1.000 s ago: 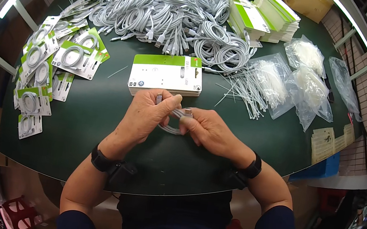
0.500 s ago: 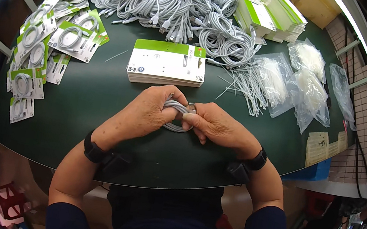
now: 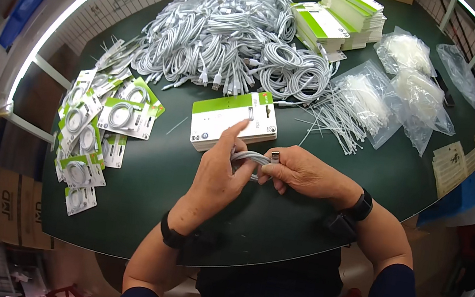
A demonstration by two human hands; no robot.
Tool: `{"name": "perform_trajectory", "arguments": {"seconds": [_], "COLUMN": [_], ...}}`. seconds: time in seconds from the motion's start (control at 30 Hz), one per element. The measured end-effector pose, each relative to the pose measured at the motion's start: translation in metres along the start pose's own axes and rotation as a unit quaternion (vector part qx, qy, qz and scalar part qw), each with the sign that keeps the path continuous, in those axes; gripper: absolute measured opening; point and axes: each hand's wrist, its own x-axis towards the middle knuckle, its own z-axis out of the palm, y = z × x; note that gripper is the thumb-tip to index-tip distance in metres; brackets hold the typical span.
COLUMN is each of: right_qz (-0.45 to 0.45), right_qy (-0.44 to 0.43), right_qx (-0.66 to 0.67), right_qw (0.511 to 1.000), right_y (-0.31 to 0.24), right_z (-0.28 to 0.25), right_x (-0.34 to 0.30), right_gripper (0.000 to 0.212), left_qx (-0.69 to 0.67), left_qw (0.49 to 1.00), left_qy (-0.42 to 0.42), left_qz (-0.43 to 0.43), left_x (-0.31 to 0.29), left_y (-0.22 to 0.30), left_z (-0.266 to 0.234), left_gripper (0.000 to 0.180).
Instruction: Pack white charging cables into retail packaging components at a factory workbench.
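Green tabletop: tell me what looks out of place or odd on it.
One thin white strip lies by itself between the carded cables and the card stack, apart from the loose white strips at right. It looks like a stray. I see no clear damage.

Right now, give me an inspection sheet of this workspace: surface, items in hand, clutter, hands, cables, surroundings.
Surface: dark green table, curved front edge.
Items in hand: coiled grey cable.
Clutter: loose white ties and clear bags, right; carded cables, left; card stack, centre.
Hands: left hand at the coil, index finger extended; right hand pinching it.
Cables: large heap, back.
Surroundings: cardboard box, lower left.
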Motion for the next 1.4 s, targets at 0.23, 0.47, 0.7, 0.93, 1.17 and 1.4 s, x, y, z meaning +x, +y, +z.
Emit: {"name": "perform_trajectory", "arguments": {"seconds": [0.23,0.47,0.7,0.93,1.17,1.4], "right_qz": [-0.046,-0.072,-0.084,-0.062,-0.105,-0.347], "right_qy": [0.075,0.083,0.177,0.181,0.179,0.171], "right_qx": [0.021,0.099,0.138,0.213,0.148,-0.352], "right_qw": [0.996,0.989,0.971,0.958,0.967,0.852], "right_y": [-0.01,-0.019,-0.02,-0.019,-0.024,-0.043], "right_z": [-0.009,-0.004,0.005,-0.002,0.007,0.012], "right_x": [-0.005,-0.013,-0.007,-0.011,-0.009,-0.014], "right_gripper": [0.029,0.024,0.034,0.047,0.044,0.044], "left_qx": [0.215,0.079,0.083,0.096,0.061,0.042], "left_qw": [0.909,0.971,0.965,0.929,0.932,0.928], "left_qy": [0.174,0.054,0.059,0.084,0.07,0.062], "left_qz": [0.313,0.22,0.243,0.348,0.349,0.365], "left_x": [-0.012,-0.014,-0.005,-0.005,-0.004,0.0], "left_y": [0.019,0.017,0.009,0.006,0.005,0.01], "left_z": [0.005,0.046,0.034,0.025,0.011,-0.004], "left_gripper": [0.088,0.098,0.08,0.042,0.023,0.023]}}
